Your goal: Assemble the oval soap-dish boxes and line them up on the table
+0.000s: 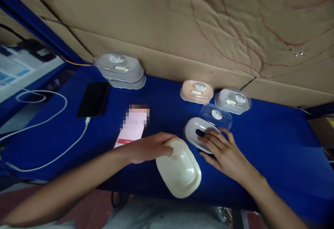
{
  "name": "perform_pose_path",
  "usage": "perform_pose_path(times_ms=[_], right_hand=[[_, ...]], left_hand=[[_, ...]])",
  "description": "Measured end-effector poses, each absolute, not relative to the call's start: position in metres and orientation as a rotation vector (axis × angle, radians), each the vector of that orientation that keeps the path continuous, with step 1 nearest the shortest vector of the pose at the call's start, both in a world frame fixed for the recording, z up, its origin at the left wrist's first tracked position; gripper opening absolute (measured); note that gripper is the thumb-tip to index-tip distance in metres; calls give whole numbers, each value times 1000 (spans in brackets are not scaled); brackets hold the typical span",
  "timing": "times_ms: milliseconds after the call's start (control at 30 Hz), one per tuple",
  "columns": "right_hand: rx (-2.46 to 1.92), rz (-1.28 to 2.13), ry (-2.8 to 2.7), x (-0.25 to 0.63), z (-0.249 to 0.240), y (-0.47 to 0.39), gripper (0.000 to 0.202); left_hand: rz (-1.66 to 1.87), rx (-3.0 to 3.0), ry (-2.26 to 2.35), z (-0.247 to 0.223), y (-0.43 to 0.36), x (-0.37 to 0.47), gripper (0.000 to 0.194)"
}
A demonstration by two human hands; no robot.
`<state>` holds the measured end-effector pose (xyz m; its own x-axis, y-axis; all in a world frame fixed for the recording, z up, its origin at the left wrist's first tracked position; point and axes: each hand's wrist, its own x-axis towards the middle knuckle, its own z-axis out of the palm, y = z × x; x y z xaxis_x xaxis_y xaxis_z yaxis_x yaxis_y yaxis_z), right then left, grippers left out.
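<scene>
My left hand (153, 149) grips the upper left edge of a cream oval dish (180, 170), which is tilted near the table's front edge. To its right my right hand (221, 147) reaches over a light grey oval dish (193, 128) with a dark slot in it. The fingers are bent onto that dish, and their tips are partly hidden, so whether they hold anything does not show. Just behind the grey dish lies a clear lid (216, 114) with a round sticker.
Behind stand a peach lidded box (197, 91), a grey lidded box (232, 100) and stacked grey boxes (120, 69) against the cardboard. A lit phone (133, 126), a black phone (93, 99) and a white cable (75, 145) lie left on the blue table (273, 145).
</scene>
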<state>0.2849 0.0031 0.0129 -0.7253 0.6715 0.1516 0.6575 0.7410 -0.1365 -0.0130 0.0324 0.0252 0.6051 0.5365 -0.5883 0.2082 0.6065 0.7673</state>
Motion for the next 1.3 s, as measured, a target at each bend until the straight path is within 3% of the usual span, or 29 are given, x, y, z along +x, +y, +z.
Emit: perform_pose_path(times_ms=[133, 367, 533, 733, 867, 1000, 1133, 1300], right_hand=[[-1177, 248, -2583, 287, 17, 4, 34], [-1443, 582, -1658, 283, 16, -13, 39], [-1166, 452, -2074, 271, 9, -21, 46], [-957, 279, -2496, 255, 6, -17, 50], [-881, 305, -2601, 262, 1, -9, 49], [-1157, 344, -2371, 290, -10, 17, 60], [-1478, 123, -2356, 310, -20, 38, 65], [-1531, 24, -2277, 306, -14, 36, 46]], left_hand=[[294, 644, 863, 24, 33, -14, 34], [545, 299, 850, 11, 30, -6, 33], [667, 222, 831, 9, 28, 0, 27], [642, 289, 671, 13, 21, 4, 49], [717, 365, 782, 13, 16, 6, 37], [694, 359, 870, 9, 15, 6, 35], [692, 336, 894, 5, 19, 4, 34], [728, 328, 860, 7, 22, 3, 36]])
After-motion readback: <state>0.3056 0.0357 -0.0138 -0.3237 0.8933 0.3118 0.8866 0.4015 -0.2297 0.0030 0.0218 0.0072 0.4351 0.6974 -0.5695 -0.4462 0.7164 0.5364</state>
